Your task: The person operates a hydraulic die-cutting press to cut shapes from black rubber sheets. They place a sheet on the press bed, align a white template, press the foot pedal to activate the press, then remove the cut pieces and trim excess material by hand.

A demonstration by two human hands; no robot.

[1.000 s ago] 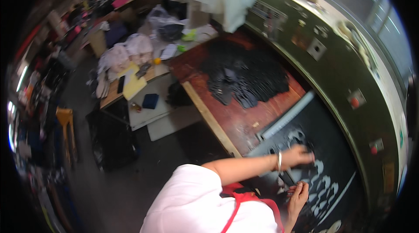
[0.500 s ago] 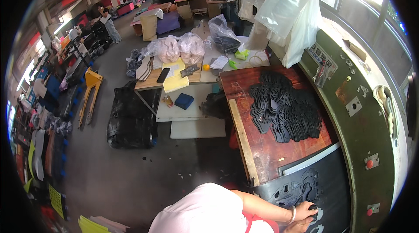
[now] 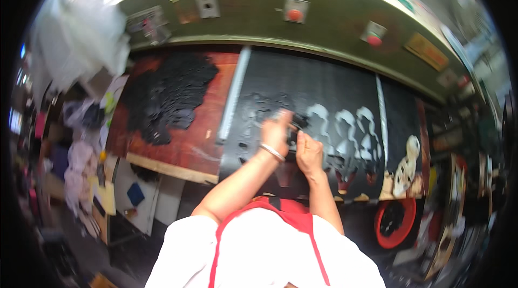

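while the right hand (image 3: 309, 154) curls, wavy pale outlines (image 3: 319, 110) mark smooth black sheeting (image 3: 313, 77).

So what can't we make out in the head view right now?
All head view:
- Dark item at left grip and right grip: blurred, partly covered by fingers; shape and who holds it unclear.
- Red tub: dark contents too small.
- Yellow plate: markings blurred.
- Behind translucent sheeting: hidden by its folds.
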